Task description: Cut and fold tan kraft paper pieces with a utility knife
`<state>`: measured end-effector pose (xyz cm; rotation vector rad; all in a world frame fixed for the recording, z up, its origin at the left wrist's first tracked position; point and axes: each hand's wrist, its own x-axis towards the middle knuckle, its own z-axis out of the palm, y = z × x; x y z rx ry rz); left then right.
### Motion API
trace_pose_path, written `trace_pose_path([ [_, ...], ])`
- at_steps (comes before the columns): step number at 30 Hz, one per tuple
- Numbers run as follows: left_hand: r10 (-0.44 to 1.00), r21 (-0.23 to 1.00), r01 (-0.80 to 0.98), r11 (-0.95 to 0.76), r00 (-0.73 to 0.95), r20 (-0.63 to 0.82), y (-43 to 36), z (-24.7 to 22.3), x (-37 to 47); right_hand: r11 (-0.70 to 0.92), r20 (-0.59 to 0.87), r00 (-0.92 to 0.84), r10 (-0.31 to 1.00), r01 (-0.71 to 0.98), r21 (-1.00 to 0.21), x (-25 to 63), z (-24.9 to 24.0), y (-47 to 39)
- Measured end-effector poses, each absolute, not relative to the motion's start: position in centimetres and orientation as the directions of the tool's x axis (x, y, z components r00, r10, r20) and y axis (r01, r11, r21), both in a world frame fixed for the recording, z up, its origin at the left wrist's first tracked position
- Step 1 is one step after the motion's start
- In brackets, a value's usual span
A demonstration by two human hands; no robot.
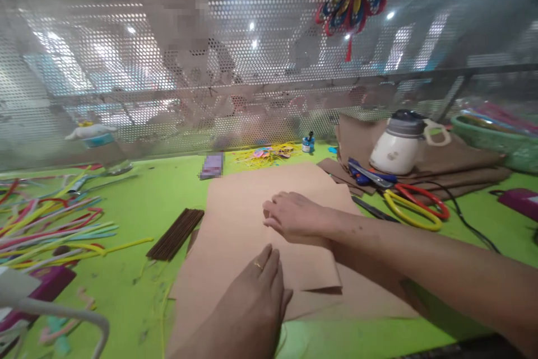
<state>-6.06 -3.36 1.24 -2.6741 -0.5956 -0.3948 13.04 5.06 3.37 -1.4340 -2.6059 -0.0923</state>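
Large sheets of brown paper (235,202) lie layered on the green table in front of me, with a partly folded layer whose corner stands slightly raised near the right. My left hand (256,292), with a ring on one finger, rests flat on the near part of the paper, fingers stretched out. Farther up, my right hand (296,216) reaches in from the right. Its fingers are bent and close together against the paper, seemingly pinching a fold; the exact contact is hidden under the hand.
Left are a bundle of brown sticks (175,234), colourful fuzzy stems (54,224) and a clear bottle (110,152). Right lie scissors (414,208), a white jug (397,146) on folded brown material (471,166) and a green basket (496,138). A perforated screen (269,79) stands behind; a person is beyond it.
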Motion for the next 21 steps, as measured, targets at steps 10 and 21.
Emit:
trace_pose_path([
  [10, 0.346, -0.329, 0.441, -0.835, 0.886, 0.309, -3.0, 1.3, -6.2, 0.677, 0.309, -0.614, 0.726, 0.716, -0.17, 17.8, 2.9, -8.1],
  [21, 0.333, -0.347, 0.456, -0.82, 0.872, 0.359, -2.7, 0.7, -6.4, 0.574, 0.06, -0.585, 0.809, 0.763, -0.297, 19.8, 3.4, -10.2],
])
